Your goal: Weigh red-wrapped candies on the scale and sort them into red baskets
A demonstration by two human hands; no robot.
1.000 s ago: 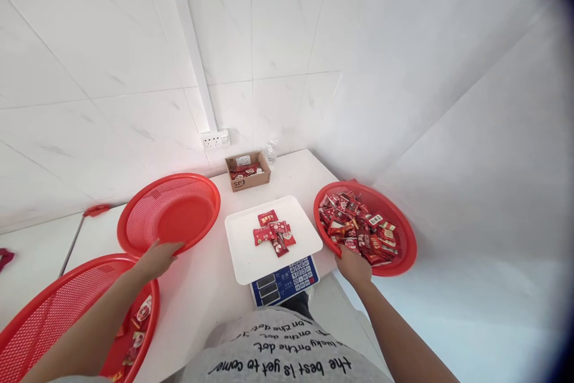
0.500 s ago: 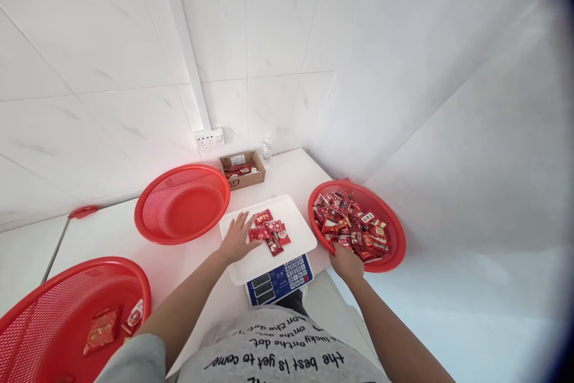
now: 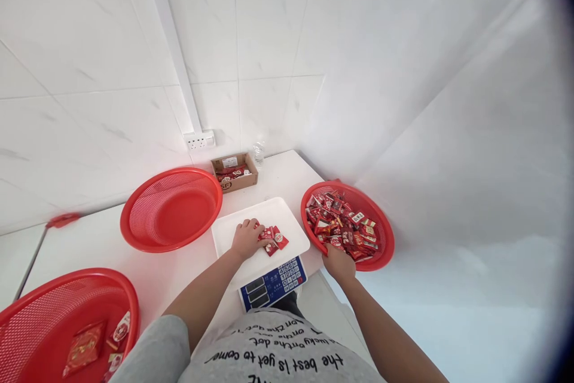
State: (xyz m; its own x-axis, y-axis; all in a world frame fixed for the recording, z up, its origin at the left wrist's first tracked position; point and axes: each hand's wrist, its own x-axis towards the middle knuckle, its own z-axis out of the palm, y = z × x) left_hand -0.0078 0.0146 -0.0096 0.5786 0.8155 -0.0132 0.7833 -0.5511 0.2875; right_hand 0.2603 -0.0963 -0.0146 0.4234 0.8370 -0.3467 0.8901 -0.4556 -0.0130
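My left hand point(image 3: 247, 240) is over the white weighing tray point(image 3: 278, 211), its fingers curled down around small red snack packets point(image 3: 280, 238). Several of these packets stick out to the right of the fingers; the rest are covered by the hand. Under the tray's near edge shows the scale's blue keypad panel point(image 3: 272, 285). My right hand point(image 3: 339, 264) is closed on the near left rim of a red plastic basket point(image 3: 388, 245), which is heaped with small, mostly red packets point(image 3: 343, 221). This basket tilts at the right edge of the table.
Left of the tray stands an empty red basket point(image 3: 171, 242). Another red basket point(image 3: 85, 280) at the lower left holds a few packets. By the wall are a cardboard box point(image 3: 237, 182) with red packets and a clear plastic bottle point(image 3: 259, 153). A wall point(image 3: 426, 162) borders the right side.
My left hand has come down to the right, from spread fingers beside the packets to fingers curled over them. My right hand keeps its hold on the basket rim. The view has shifted slightly.
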